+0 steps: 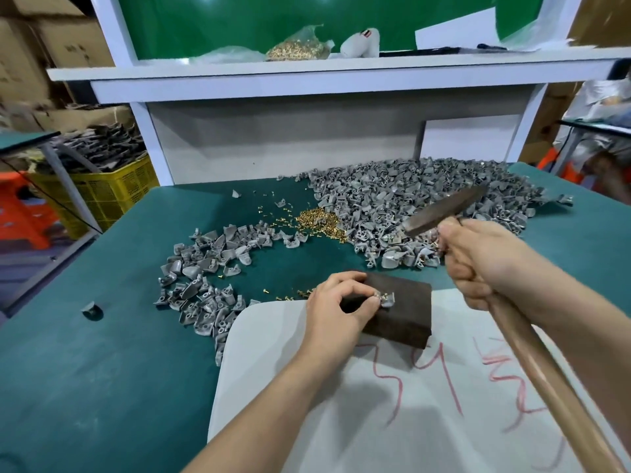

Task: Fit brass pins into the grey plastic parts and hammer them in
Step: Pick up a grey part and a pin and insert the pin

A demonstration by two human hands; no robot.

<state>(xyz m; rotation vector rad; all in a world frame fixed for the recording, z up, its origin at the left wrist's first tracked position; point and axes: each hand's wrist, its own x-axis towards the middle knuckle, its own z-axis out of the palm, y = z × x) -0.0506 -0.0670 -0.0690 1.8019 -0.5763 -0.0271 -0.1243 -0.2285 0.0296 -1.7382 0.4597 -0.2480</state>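
On a dark brown block [403,315] in the middle of the table, my left hand [338,303] pinches a grey plastic part [387,299] with brass pins standing in it. My right hand [478,257] grips the wooden handle of a hammer [444,211], whose rusty head is raised above and behind the block. A heap of loose brass pins [317,221] lies further back. A big pile of grey parts [409,203] fills the back right, and a smaller pile of grey parts [208,278] curves along the left.
The block rests on a white sheet [375,421] with red scribbles over the green table mat [102,353]. A shelf above holds a bag of brass pins [297,46]. A yellow crate [109,192] and an orange stool [20,213] stand off to the left.
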